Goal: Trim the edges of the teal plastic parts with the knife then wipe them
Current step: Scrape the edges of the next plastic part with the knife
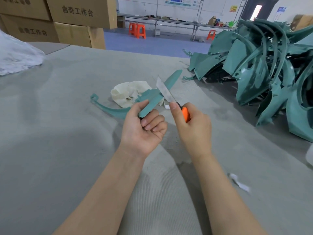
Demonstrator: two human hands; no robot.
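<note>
Centre frame, left hand is gripping a teal part, right hand is holding the knife across its edge; cloth is lying behind, big pile at right probably awaiting trimming

Your left hand: palm up, fingers curled round the near end of a long teal plastic part.
Your right hand: gripping an orange-handled knife, thumb stretched forward toward the blade.
Your forearms: bare, both reaching forward, hands close together.
</note>
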